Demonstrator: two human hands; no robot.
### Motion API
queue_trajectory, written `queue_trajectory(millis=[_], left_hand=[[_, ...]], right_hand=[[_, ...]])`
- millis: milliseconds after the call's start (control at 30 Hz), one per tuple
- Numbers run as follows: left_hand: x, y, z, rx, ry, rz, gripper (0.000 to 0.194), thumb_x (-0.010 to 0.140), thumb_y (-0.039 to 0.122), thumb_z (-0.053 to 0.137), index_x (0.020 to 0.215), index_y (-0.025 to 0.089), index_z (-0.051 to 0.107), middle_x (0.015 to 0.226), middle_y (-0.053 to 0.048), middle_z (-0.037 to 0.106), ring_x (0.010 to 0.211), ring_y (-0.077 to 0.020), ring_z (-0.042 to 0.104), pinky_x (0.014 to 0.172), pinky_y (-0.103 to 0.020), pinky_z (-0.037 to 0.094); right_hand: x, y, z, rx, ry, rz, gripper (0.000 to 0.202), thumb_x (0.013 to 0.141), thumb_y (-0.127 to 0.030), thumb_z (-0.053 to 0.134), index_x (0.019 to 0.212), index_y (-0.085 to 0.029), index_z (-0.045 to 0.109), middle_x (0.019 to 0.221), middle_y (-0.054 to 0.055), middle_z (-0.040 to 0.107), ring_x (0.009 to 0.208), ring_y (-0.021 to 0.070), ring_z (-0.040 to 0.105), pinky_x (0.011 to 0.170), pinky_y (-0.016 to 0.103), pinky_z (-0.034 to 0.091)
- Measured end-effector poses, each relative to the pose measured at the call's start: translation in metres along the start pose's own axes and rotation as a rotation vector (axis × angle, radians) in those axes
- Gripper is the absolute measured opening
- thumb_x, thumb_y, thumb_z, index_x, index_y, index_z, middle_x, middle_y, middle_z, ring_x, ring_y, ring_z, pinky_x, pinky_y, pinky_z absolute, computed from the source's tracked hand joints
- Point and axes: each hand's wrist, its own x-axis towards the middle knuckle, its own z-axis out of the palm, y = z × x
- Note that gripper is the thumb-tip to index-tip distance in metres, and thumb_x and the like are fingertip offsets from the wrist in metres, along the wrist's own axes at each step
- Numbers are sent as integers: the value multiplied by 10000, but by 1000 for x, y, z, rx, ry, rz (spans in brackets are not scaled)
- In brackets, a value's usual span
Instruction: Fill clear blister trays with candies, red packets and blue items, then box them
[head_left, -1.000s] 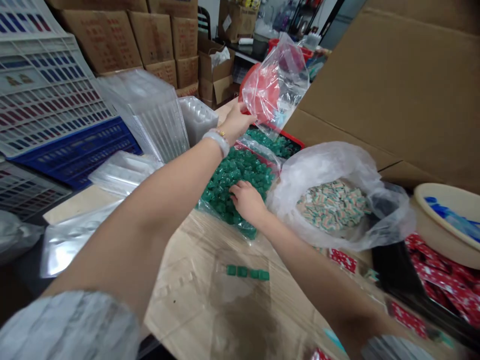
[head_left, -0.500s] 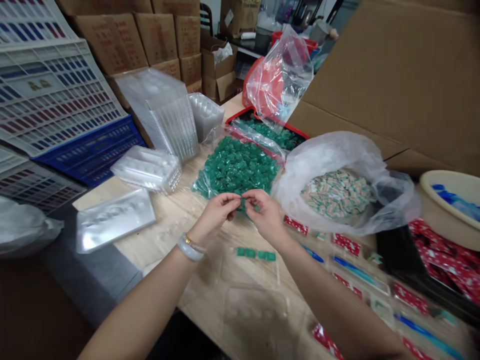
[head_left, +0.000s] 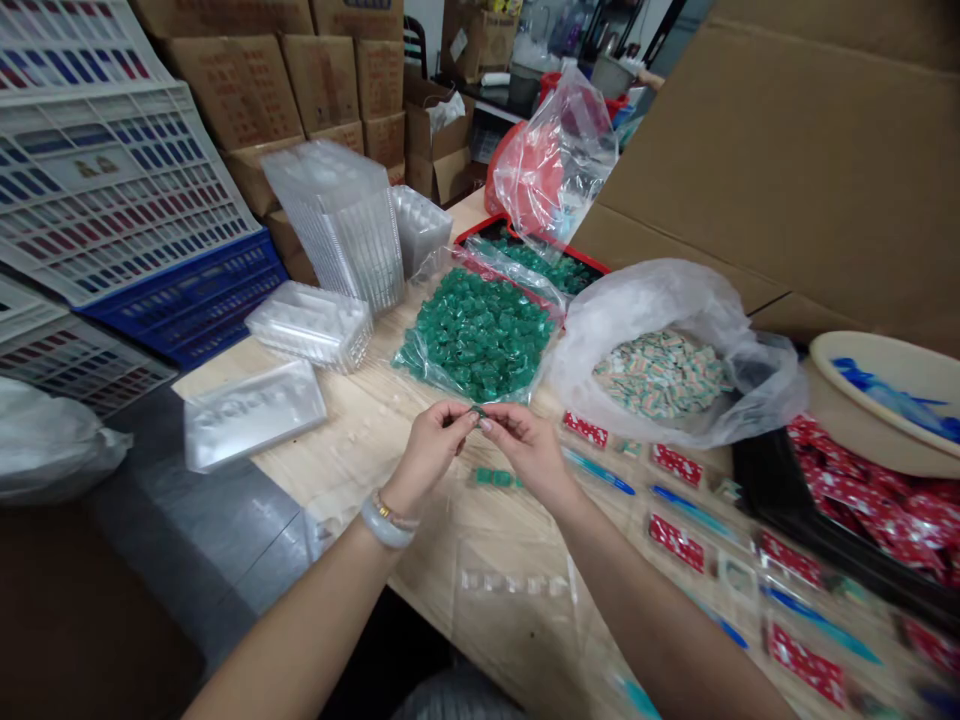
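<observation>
My left hand (head_left: 439,437) and my right hand (head_left: 525,447) meet over the table, the fingertips of both pinching one small dark green piece (head_left: 478,412). Just beyond them lies a heap of green translucent plastic pieces (head_left: 480,330) on a clear bag. Below my hands, a short row of green square pieces (head_left: 493,477) sits in a clear plastic tray, partly covered by my right hand. Closer to me is another clear tray (head_left: 517,585) with a line of small moulded hollows. My left wrist wears a pale bangle (head_left: 388,524).
Stacked clear trays (head_left: 341,220) stand at the back left, near crates (head_left: 180,300). To the right are a white bag of small patterned pieces (head_left: 660,375), a cream basin (head_left: 885,400), and trays with red packets (head_left: 677,543) and blue pens (head_left: 600,472). A large cardboard box (head_left: 825,170) rises behind.
My hands have drawn slightly back from the green heap, and a green piece now shows between the fingertips. The right hand now covers part of the green row. The view has shifted slightly.
</observation>
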Motion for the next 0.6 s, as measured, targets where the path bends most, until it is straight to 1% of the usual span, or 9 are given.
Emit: queue_trajectory(millis=[67,133,200,233,300,367,433,500,600], left_hand=[[-2,2,-1,-97,-43,-69,228,628,329,625,678,134,517,523,54,436,461,-47,380,464,-189,289],[-4,4,-3,-162,-128,-140,223,644,333,606,696,135,518,545,47,445,471,-48,392,479,-190,302],[-3,5,-4,-107,-164,-128,199,670,316,578,726,133,524,568,39,456,477,-50,393,480,-191,307],[-3,5,-4,-30,-150,-73,174,675,288,574,739,133,526,591,34,470,496,-55,408,493,-192,322],[-2,5,-2,166,-101,103,133,675,205,564,787,143,529,671,19,514,588,-77,469,562,-202,373],[-3,4,0,352,-77,283,171,691,139,531,860,161,536,786,-1,561,721,-104,517,668,-224,407],[-5,4,2,499,-78,409,188,738,126,477,905,171,552,857,-21,587,800,-123,534,736,-245,411],[-8,4,4,593,-56,478,178,781,152,444,904,168,571,872,-36,601,821,-133,544,760,-253,411],[-11,5,5,590,-4,486,177,814,210,435,910,163,576,875,-45,611,825,-139,553,757,-252,421]], right_hand=[[2,-1,-1,144,0,83,175,633,-301,653,771,-196,624,687,-6,608,625,106,536,617,256,436],[4,-3,-3,270,-20,162,180,616,-307,667,747,-191,628,643,-21,601,573,87,518,590,241,427],[5,-3,-5,352,-59,223,193,609,-307,675,750,-180,638,648,-17,608,557,79,512,575,234,421],[6,-3,-6,373,-71,244,202,605,-306,679,753,-174,641,658,-12,613,552,77,511,567,232,418],[6,-3,-8,395,-65,266,212,593,-300,692,747,-166,635,666,-11,614,534,70,506,544,224,408],[6,-3,-8,411,-29,273,208,580,-294,705,715,-165,612,636,-24,596,508,63,497,518,213,395],[5,-5,-7,434,1,288,214,568,-294,716,673,-163,582,578,-44,560,480,58,482,494,204,381],[4,-8,-6,449,1,316,225,575,-314,711,655,-159,568,534,-51,530,466,59,471,483,202,373],[-1,-13,-4,452,-19,321,233,598,-342,693,675,-157,575,555,-38,543,497,68,487,511,212,386]])
